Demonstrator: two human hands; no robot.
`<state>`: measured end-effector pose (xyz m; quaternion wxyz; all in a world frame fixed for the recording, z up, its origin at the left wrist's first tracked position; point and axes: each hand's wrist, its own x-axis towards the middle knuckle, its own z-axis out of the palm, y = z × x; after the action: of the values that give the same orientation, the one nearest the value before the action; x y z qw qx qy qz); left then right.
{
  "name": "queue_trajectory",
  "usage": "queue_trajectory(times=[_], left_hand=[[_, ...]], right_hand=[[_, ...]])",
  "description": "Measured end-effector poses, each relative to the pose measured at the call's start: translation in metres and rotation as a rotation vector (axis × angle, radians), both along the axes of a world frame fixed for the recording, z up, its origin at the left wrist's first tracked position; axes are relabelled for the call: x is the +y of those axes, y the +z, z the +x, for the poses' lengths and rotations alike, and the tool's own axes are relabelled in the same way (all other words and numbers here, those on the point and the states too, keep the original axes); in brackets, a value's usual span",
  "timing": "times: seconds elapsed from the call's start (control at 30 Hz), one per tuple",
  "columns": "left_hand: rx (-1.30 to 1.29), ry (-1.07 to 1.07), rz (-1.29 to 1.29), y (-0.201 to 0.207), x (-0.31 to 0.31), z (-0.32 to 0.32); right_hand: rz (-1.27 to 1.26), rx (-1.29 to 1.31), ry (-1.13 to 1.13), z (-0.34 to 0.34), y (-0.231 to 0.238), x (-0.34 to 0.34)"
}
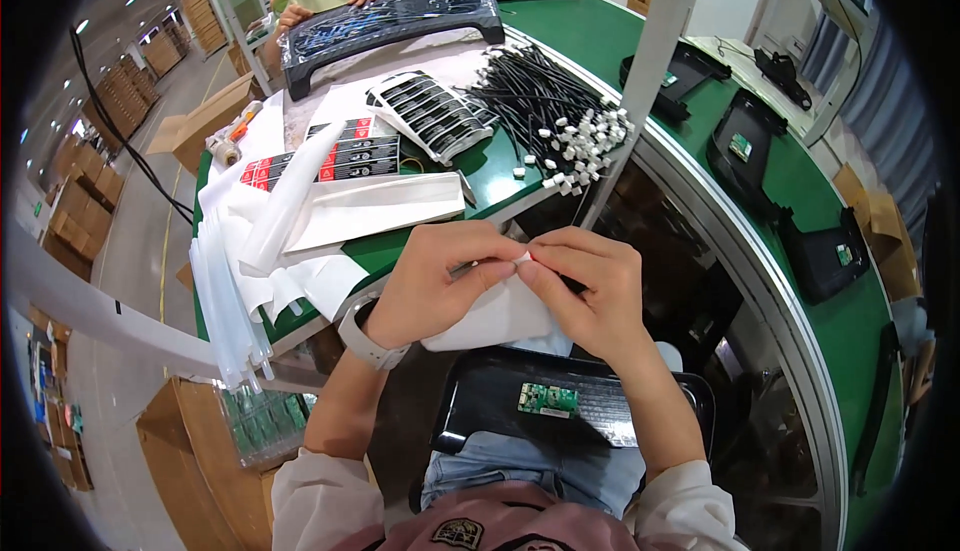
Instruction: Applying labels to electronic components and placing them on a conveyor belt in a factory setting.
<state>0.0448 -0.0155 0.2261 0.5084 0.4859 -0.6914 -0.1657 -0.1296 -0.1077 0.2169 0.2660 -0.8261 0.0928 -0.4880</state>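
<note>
White sheet [497, 314], black tray [480, 396], green circuit board [548, 400] — black cables [510, 81], white connectors [580, 146], pale-blue jeans [540, 463].

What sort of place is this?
Probably an electronics assembly line: a green circuit board in a black tray, a heap of white-ended black cables, and black housings with boards along the green worktop.

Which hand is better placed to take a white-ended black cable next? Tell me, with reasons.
Probably the right hand: the white connectors lie ahead of it, nearer than to the left hand. Both pinch a small white piece, so the right would first need to let go.
</note>
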Motion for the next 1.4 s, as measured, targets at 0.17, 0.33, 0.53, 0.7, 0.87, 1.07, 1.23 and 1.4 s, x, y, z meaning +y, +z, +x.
queue_trajectory(times=[0.17, 0.33, 0.53, 0.7, 0.87, 1.07, 1.23, 1.4], left_hand=[[-0.020, -0.037, 0.087, 0.000, 0.000, -0.009], [0.015, -0.058, 0.131, -0.002, 0.002, -0.008], [0.125, 0.021, 0.240, -0.007, 0.003, -0.002], [0.030, 0.329, 0.274, -0.015, -0.009, 0.087], [-0.414, 0.673, 0.328, -0.015, -0.030, 0.184], [-0.223, 0.701, -0.001, -0.003, -0.034, 0.036], [0.148, 0.050, 0.369, -0.023, -0.014, -0.077], [0.035, 0.069, 0.137, -0.038, -0.022, -0.086]], right_hand=[[0.193, -0.026, 0.075, -0.010, -0.011, 0.001], [0.677, -0.193, 0.259, -0.005, -0.028, -0.002], [0.844, -0.213, 0.109, -0.002, -0.031, -0.012], [0.867, -0.401, -0.235, -0.029, -0.033, -0.076], [0.880, -0.580, -0.398, -0.067, -0.037, -0.095], [-0.258, -0.299, -0.643, -0.058, -0.042, -0.023], [-0.547, -0.066, -0.457, -0.050, -0.064, 0.023], [-0.188, 0.101, -0.275, -0.087, -0.068, 0.029]])
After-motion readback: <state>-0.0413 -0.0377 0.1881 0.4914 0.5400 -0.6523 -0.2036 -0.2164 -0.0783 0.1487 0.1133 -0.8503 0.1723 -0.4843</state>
